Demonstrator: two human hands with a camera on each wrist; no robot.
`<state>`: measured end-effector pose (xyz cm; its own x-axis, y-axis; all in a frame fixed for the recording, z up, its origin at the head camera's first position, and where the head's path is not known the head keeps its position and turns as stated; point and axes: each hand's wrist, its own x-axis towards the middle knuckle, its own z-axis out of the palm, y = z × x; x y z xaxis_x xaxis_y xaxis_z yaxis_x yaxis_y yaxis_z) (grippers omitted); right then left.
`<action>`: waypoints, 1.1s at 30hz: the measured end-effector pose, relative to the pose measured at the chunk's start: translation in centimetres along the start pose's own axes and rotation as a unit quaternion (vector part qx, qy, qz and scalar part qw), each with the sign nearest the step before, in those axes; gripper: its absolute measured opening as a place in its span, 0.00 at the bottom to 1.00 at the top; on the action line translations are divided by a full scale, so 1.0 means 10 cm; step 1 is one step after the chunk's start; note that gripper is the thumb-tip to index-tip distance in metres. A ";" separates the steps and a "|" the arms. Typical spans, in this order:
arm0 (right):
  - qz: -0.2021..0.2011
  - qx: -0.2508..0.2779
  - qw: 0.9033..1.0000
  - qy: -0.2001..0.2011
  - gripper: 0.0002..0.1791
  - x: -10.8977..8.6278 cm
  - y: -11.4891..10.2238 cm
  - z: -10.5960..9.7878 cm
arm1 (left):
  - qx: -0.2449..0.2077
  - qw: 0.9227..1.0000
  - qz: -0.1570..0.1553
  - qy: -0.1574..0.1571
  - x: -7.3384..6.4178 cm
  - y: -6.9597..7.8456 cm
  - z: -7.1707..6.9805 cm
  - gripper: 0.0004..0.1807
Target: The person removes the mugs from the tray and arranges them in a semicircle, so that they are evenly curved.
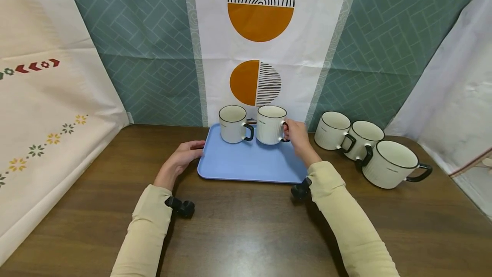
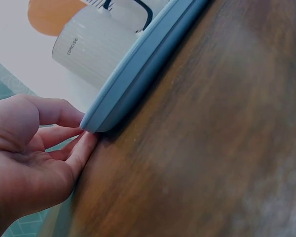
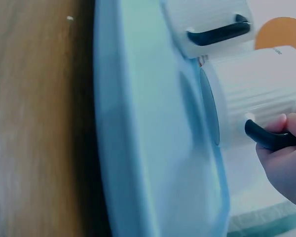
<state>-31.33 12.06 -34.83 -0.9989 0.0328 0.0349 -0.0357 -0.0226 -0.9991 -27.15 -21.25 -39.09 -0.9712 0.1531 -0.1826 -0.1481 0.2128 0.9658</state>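
Observation:
A blue tray lies on the brown table. My left hand grips its left rim, thumb and fingertips meeting the edge in the left wrist view. On the tray's back left stands a white ribbed mug with a dark rim and black handle. Beside it, a second such mug is held by its handle in my right hand. Part of that mug's underside shows close over the tray in the right wrist view.
At the right of the table, several more white mugs with black handles stand close together, the nearest mug being widest. Behind the tray hangs a patterned cloth. Other cloths hang along the left and right sides.

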 end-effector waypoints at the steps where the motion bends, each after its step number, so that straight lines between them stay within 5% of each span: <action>1: -0.004 0.003 1.000 0.001 0.18 -0.02 -0.02 -0.04 | 0.000 1.000 0.001 0.000 0.00 0.00 0.00 0.28; 4: -0.020 0.011 1.000 -0.002 0.18 -0.11 -0.08 -0.17 | -0.001 1.000 0.005 -0.003 0.00 0.00 -0.01 0.28; 18: -0.081 0.037 0.986 -0.138 0.22 -0.74 -0.26 -0.87 | 0.009 1.000 0.019 -0.007 0.00 0.00 0.00 0.28; 28: -0.089 -0.027 0.958 -0.272 0.23 -1.08 -0.17 -1.53 | -0.002 0.999 0.030 -0.013 -0.03 0.01 0.01 0.28; 33: -0.083 -0.005 0.944 -0.321 0.21 -1.19 -0.11 -1.82 | 0.002 0.999 0.033 -0.010 -0.03 0.00 0.01 0.27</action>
<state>-18.85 29.86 -34.58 -0.7937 -0.5762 0.1951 -0.1967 -0.0603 -0.9786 -26.81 -21.23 -39.05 -0.9751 0.1857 -0.1216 -0.0825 0.2052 0.9752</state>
